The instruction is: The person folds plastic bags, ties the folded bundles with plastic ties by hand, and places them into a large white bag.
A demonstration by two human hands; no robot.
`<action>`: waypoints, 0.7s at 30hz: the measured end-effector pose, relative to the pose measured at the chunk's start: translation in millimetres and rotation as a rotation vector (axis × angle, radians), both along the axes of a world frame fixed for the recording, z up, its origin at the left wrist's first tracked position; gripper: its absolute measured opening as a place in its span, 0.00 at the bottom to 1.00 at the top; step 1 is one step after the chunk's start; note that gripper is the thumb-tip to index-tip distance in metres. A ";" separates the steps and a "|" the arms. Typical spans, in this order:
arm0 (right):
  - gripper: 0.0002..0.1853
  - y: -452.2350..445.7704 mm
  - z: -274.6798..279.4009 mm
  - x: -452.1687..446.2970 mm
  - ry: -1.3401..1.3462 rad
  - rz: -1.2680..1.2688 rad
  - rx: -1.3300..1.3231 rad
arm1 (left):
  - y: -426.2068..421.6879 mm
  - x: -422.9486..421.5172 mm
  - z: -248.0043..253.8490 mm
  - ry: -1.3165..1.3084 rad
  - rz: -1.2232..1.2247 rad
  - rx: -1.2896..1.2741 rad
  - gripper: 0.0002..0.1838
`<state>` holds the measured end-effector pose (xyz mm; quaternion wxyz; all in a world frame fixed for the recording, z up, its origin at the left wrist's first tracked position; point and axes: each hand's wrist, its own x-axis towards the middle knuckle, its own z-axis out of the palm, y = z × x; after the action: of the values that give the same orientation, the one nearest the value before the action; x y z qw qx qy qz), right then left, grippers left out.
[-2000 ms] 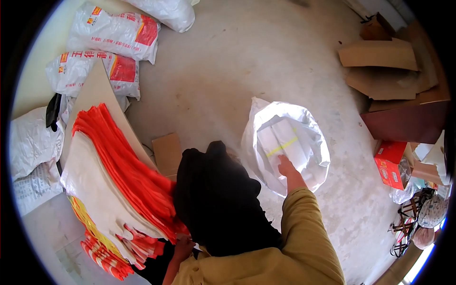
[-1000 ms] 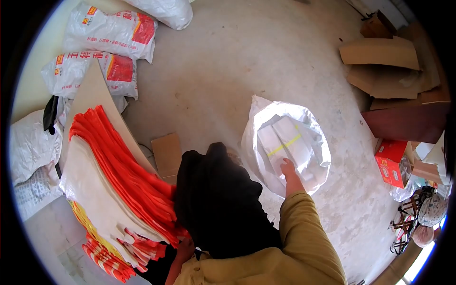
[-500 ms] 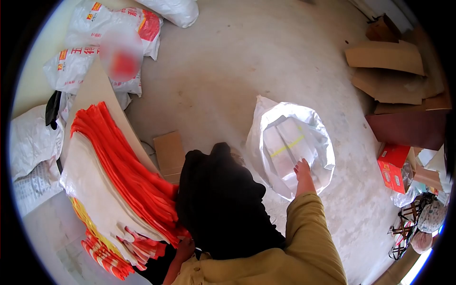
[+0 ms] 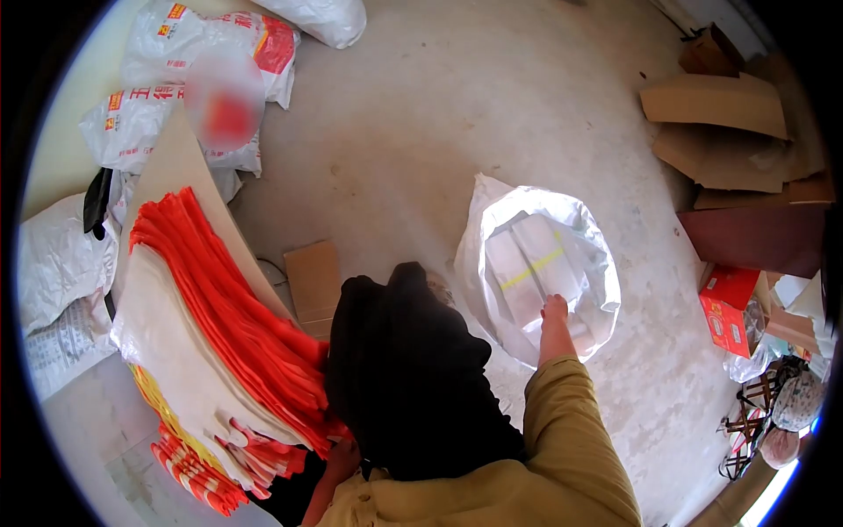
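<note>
My right hand [image 4: 554,309] reaches into the mouth of a white woven sack [image 4: 471,237] with a shiny lining. Its fingers are drawn together at the near end of the pale stacked bundles [image 4: 518,263], which have a yellow-green strap [image 4: 532,269] across them. Whether anything is pinched there cannot be made out. My left hand [image 4: 345,458] is low beside the lower end of a stack of red cloth [image 4: 219,272], its fingers mostly hidden. White cloth [image 4: 167,307] lies alongside the red. Black fabric [image 4: 413,378] bulges up between my arms.
Printed white sacks [image 4: 145,132] lean at the upper left, and a flat cardboard piece [image 4: 313,279] lies on the floor. To the right are opened cardboard boxes [image 4: 716,110], a dark red box [image 4: 751,237], a bright red carton [image 4: 727,312] and stools [image 4: 751,408].
My right hand has shifted slightly within the sack mouth, and its spread fingers have closed together. My left hand stays by the cloth stack.
</note>
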<state>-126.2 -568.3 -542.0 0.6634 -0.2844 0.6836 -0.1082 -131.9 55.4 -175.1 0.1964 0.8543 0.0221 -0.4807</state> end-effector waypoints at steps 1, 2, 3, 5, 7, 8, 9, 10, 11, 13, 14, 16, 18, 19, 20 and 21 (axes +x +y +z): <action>0.26 1.7 0.1 1.8 0.043 0.167 -0.114 | 0.9 -0.7 -1.8 -0.009 -0.014 0.003 0.16; 0.26 3.4 0.3 3.7 0.100 0.321 -0.236 | 1.0 -1.0 -3.2 -0.019 -0.027 0.006 0.16; 0.24 11.5 14.3 15.5 0.236 0.650 -0.415 | -2.3 1.5 -1.1 0.014 -0.028 0.016 0.16; 0.24 25.5 27.5 33.1 0.314 1.098 -0.667 | -9.9 8.4 5.8 0.080 -0.029 0.037 0.16; 0.27 36.2 28.9 43.8 0.184 1.330 -0.817 | -1.5 2.9 -0.2 0.022 -0.064 0.027 0.16; 0.27 37.9 29.7 50.5 0.192 1.346 -0.788 | 3.5 -0.8 -4.3 -0.008 -0.082 0.023 0.16; 0.28 37.5 31.6 58.5 0.198 1.361 -0.758 | 6.9 -3.9 -6.8 0.031 -0.021 0.045 0.16; 0.28 36.0 34.3 66.2 0.205 1.375 -0.729 | 10.1 -6.7 -9.0 0.069 0.040 0.068 0.16; 0.29 32.5 38.1 72.9 0.235 1.409 -0.685 | 12.7 -9.0 -11.5 0.107 0.101 0.089 0.16; 0.31 23.9 44.5 86.0 0.294 1.475 -0.597 | 18.4 -12.5 -18.8 0.131 0.081 0.100 0.16; 0.31 20.7 43.6 90.3 0.315 1.518 -0.594 | 21.7 -13.8 -22.6 0.144 0.071 0.106 0.16; 0.31 16.1 43.1 97.8 0.359 1.604 -0.587 | 13.5 -11.2 -17.5 0.086 0.049 0.089 0.16; 0.32 15.5 48.4 103.9 0.441 1.632 -0.573 | 10.4 -8.3 -14.5 0.068 0.036 0.088 0.16; 0.32 17.3 55.5 106.0 0.485 1.647 -0.563 | 10.3 -8.1 -13.8 0.080 0.035 0.093 0.16; 0.31 19.9 50.3 104.1 0.468 1.610 -0.586 | 10.2 -8.0 -12.8 0.094 0.034 0.099 0.16; 0.30 24.4 49.1 104.2 0.451 1.572 -0.610 | 8.4 -5.4 -9.8 0.112 0.012 0.092 0.16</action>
<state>-21.9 -543.9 -492.9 0.2897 -0.8534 0.3456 0.2614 -137.3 63.7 -184.9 0.1582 0.8340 0.0604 -0.5250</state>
